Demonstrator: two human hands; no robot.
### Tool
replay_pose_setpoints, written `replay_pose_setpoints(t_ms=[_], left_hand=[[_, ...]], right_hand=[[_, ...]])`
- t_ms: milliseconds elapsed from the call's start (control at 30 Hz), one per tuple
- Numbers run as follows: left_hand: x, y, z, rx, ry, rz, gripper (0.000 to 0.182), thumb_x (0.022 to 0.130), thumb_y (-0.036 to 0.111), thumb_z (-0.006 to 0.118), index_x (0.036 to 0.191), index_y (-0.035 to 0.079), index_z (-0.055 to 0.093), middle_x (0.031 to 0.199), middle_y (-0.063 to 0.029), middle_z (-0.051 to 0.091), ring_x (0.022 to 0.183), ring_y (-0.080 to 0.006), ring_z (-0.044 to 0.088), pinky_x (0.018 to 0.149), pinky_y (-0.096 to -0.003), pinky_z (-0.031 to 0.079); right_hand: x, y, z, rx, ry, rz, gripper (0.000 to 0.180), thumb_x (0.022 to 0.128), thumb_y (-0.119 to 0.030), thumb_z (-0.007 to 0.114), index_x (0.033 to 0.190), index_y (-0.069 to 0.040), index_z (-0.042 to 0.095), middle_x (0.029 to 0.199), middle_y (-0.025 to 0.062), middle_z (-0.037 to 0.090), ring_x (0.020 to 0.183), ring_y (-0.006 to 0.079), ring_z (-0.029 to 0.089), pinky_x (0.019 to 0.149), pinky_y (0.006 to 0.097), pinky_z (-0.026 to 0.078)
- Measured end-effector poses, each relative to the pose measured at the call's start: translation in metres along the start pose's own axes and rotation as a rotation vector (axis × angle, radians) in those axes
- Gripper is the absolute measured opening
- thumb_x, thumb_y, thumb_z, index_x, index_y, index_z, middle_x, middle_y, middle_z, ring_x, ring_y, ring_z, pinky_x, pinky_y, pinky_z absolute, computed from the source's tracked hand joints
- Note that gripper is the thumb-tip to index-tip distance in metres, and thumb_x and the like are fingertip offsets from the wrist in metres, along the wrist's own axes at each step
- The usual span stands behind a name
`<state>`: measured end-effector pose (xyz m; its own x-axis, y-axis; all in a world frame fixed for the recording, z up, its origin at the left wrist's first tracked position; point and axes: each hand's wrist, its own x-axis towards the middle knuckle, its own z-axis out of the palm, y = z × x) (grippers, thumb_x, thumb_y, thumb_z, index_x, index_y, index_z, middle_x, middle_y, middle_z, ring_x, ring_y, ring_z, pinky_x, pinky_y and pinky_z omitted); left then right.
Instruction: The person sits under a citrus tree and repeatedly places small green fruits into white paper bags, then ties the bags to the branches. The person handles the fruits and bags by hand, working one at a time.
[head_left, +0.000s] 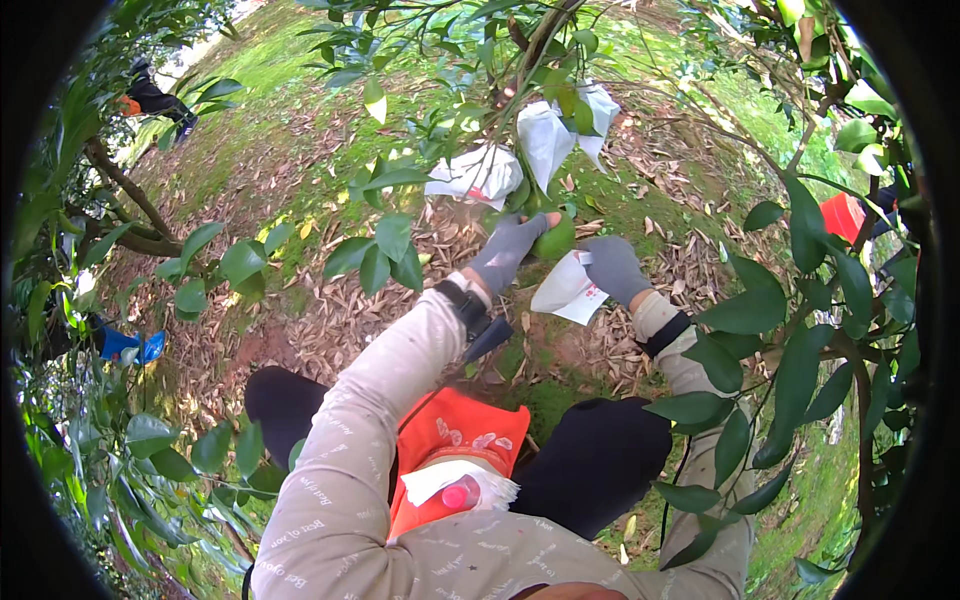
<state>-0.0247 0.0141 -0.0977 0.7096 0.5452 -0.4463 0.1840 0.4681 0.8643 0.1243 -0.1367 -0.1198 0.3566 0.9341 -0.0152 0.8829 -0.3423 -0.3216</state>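
My left hand (507, 253), in a grey fingerless glove, is at a green citrus fruit (556, 238) on the branch, its thumb lying over the fruit's upper side. Some of its fingers are hidden behind the fruit. Just to the right, my right hand (616, 271), gloved alike, grips a white paper fruit bag (568, 289) with red print, tilted below the fruit. Above both hands hang white-bagged fruits: one bag (480, 174) to the left, another bag (545, 141) in the middle and a third bag (598, 116) behind it.
An orange-red apron pouch (435, 424) in my lap holds a stack of white paper bags (457, 480) and a pink-capped bottle (454, 496). Leafy branches (750, 315) crowd my right arm. Another person's leg (161, 101) shows at upper left. A red container (842, 217) is at right.
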Motion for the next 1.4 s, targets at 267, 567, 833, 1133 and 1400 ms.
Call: replay_pose_setpoints(t_ms=[267, 567, 833, 1133, 1400], left_hand=[[-0.024, 0.029, -0.045, 0.607, -0.248, 0.129, 0.062, 0.091, 0.041, 0.071, 0.124, -0.008, 0.056, 0.110, -0.0117, 0.066, 0.096, -0.0171, 0.062, 0.084, -0.0299, 0.050], [-0.062, 0.022, -0.072, 0.518, -0.151, 0.419, 0.068, 0.091, 0.030, 0.072, 0.141, -0.004, 0.042, 0.127, -0.0133, 0.059, 0.108, -0.0189, 0.059, 0.093, -0.0329, 0.047], [-0.066, 0.003, -0.042, 0.797, 0.229, 0.945, 0.031, 0.090, 0.024, 0.071, 0.110, 0.000, 0.067, 0.099, -0.0163, 0.069, 0.090, -0.0228, 0.067, 0.078, -0.0345, 0.052], [-0.065, 0.009, -0.044, 0.018, 0.341, 0.522, 0.026, 0.099, 0.018, 0.053, 0.100, -0.005, 0.065, 0.080, -0.0022, 0.063, 0.071, -0.0089, 0.053, 0.064, -0.0269, 0.044], [-0.072, 0.007, -0.040, -0.370, 0.147, 0.362, 0.016, 0.093, 0.018, 0.066, 0.093, 0.002, 0.065, 0.084, 0.0010, 0.062, 0.074, -0.0065, 0.052, 0.065, -0.0238, 0.041]], right_hand=[[0.049, -0.015, -0.007, 0.407, 0.202, -0.237, 0.024, 0.089, -0.026, 0.064, 0.089, -0.003, 0.072, 0.085, 0.0186, 0.068, 0.082, 0.0399, 0.063, 0.074, 0.0466, 0.049], [0.064, -0.036, -0.015, 0.849, -0.031, -0.014, 0.032, 0.093, -0.027, 0.064, 0.101, 0.004, 0.069, 0.089, 0.0152, 0.070, 0.082, 0.0233, 0.066, 0.077, 0.0355, 0.049], [0.051, -0.036, 0.001, 1.596, -0.071, 0.138, 0.033, 0.091, -0.016, 0.069, 0.114, 0.006, 0.063, 0.102, 0.0068, 0.069, 0.090, 0.0153, 0.065, 0.081, 0.0315, 0.049], [0.043, -0.040, -0.007, 1.503, -0.206, -0.336, 0.050, 0.099, -0.029, 0.059, 0.135, 0.004, 0.049, 0.120, 0.0078, 0.062, 0.107, 0.0125, 0.058, 0.094, 0.0305, 0.044], [0.045, -0.061, 0.010, 1.475, 0.276, 0.053, 0.021, 0.097, -0.014, 0.058, 0.103, 0.003, 0.068, 0.076, -0.0037, 0.062, 0.068, 0.0044, 0.050, 0.061, 0.0241, 0.041]])
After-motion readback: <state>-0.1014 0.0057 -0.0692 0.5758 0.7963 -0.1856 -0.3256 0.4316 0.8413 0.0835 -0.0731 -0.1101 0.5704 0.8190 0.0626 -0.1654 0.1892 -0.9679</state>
